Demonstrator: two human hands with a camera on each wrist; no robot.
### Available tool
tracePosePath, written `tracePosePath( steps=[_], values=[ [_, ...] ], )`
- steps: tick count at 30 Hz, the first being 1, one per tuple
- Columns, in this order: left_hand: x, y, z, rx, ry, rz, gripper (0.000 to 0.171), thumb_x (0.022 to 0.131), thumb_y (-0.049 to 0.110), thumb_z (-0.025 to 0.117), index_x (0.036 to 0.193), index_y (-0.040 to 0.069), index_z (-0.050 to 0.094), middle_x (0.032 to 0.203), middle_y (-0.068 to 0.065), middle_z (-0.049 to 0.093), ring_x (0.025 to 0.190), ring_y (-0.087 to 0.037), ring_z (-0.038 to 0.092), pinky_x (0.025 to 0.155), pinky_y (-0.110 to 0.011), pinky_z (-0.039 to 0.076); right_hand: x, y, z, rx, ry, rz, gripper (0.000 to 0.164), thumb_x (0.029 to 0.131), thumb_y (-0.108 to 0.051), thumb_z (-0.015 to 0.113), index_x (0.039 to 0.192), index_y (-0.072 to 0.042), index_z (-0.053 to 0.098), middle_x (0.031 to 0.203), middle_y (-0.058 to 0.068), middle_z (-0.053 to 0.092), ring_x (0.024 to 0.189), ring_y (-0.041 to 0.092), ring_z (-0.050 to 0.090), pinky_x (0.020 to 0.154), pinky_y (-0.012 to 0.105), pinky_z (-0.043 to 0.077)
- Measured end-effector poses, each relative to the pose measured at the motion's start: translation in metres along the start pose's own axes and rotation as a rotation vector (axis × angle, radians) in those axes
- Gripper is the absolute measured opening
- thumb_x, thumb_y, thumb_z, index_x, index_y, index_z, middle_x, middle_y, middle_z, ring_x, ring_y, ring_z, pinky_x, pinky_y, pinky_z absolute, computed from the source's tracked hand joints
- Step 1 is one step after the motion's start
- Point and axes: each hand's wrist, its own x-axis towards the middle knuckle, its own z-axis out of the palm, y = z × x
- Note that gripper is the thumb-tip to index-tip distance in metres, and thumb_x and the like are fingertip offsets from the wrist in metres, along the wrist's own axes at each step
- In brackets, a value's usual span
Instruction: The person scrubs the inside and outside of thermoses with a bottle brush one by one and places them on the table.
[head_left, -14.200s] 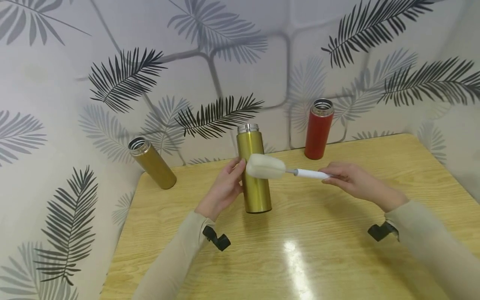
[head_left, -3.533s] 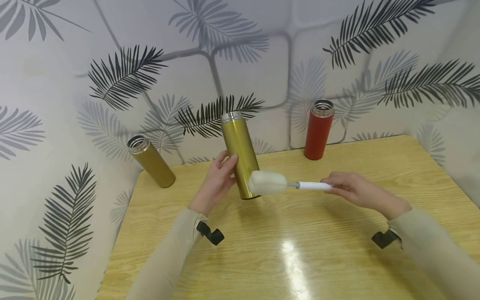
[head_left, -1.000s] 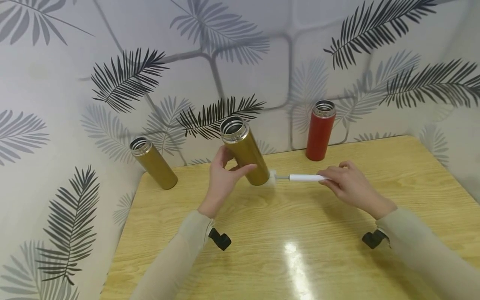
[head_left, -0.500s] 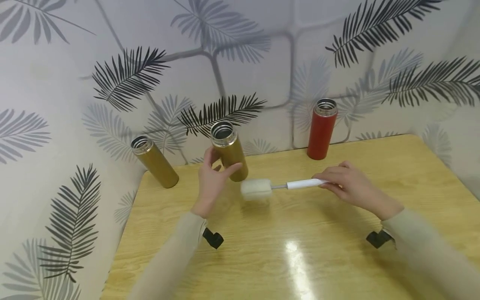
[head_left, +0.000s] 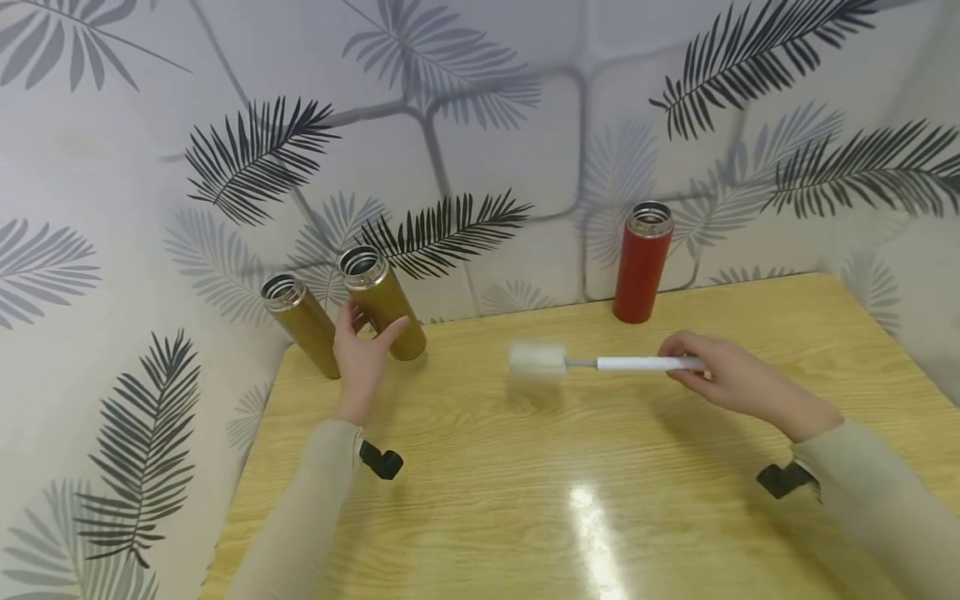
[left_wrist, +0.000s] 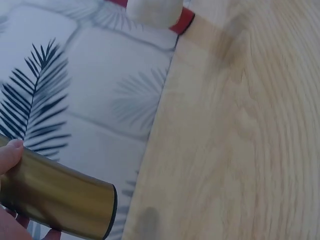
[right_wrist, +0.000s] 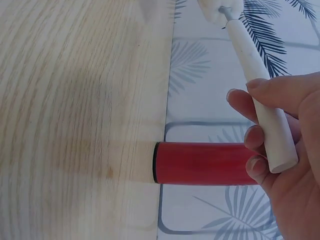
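Note:
My left hand [head_left: 363,354] grips a gold thermos flask [head_left: 390,312] round its body, the thumb on its right side. The flask has a bare steel mouth with no lid and stands tilted close to the table's back edge. Right beside it on the left is a second gold thermos flask [head_left: 303,329], partly covered by my hand. My right hand [head_left: 720,375] holds a bottle brush [head_left: 637,363] by its white handle, fingers curled round it in the right wrist view. The brush's pale sponge head [head_left: 537,358] points left, above the table, blurred.
A red thermos flask [head_left: 643,267], also lidless, stands at the back right against the leaf-patterned wall [head_left: 510,150]. The wooden table [head_left: 480,500] reaches back to that wall. A black wrist camera [head_left: 381,460] sits on the left sleeve.
My left hand has carried the gold flask leftward and set it beside the other gold one. The brush, earlier against the flask, now stands apart from it, shifted right with my right hand.

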Motion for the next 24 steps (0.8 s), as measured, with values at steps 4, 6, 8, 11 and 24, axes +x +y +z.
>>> tracePosePath(
  steps=[4, 6, 8, 11, 24],
  values=[
    [0.004, -0.01, -0.009, 0.012, 0.026, -0.033, 0.081, 0.088, 0.024, 0.087, 0.155, 0.012, 0.044, 0.151, -0.011, 0.051, 0.138, -0.029, 0.048, 0.118, -0.048, 0.038, -0.003, -0.001, -0.001, 0.032, -0.021, 0.055, 0.028, 0.089, 0.003, 0.078, 0.108, -0.013, 0.065, 0.09, -0.011, 0.065, 0.074, 0.0, 0.053, 0.062, 0.026, 0.049],
    [0.006, -0.014, -0.012, 0.012, 0.036, -0.038, 0.079, 0.088, 0.022, 0.087, 0.154, 0.011, 0.045, 0.151, -0.011, 0.052, 0.138, -0.031, 0.048, 0.118, -0.049, 0.038, -0.004, -0.001, -0.001, 0.031, -0.015, 0.051, 0.029, 0.088, 0.004, 0.079, 0.108, -0.013, 0.066, 0.091, -0.011, 0.066, 0.076, 0.001, 0.055, 0.063, 0.026, 0.05],
    [0.007, -0.018, -0.014, 0.01, 0.041, -0.038, 0.077, 0.088, 0.02, 0.086, 0.153, 0.01, 0.046, 0.15, -0.012, 0.052, 0.138, -0.031, 0.048, 0.118, -0.049, 0.038, -0.004, -0.001, -0.001, 0.029, 0.006, 0.032, 0.03, 0.086, 0.004, 0.08, 0.107, -0.013, 0.067, 0.091, -0.011, 0.068, 0.076, 0.0, 0.056, 0.064, 0.027, 0.051],
    [0.009, -0.025, -0.016, 0.011, 0.053, -0.036, 0.074, 0.089, 0.02, 0.086, 0.151, 0.01, 0.048, 0.148, -0.011, 0.054, 0.136, -0.029, 0.049, 0.117, -0.047, 0.04, -0.004, 0.0, -0.001, 0.027, 0.043, -0.011, 0.033, 0.083, 0.006, 0.082, 0.106, -0.013, 0.069, 0.091, -0.012, 0.068, 0.077, 0.0, 0.057, 0.065, 0.028, 0.052],
    [0.013, -0.047, -0.018, 0.025, 0.096, -0.009, 0.074, 0.087, 0.011, 0.086, 0.15, 0.004, 0.048, 0.143, -0.018, 0.056, 0.131, -0.031, 0.053, 0.114, -0.043, 0.04, -0.003, 0.003, 0.001, 0.026, 0.098, -0.067, 0.038, 0.078, 0.009, 0.084, 0.107, -0.012, 0.07, 0.094, -0.012, 0.067, 0.078, 0.0, 0.056, 0.066, 0.023, 0.05]
  ],
)
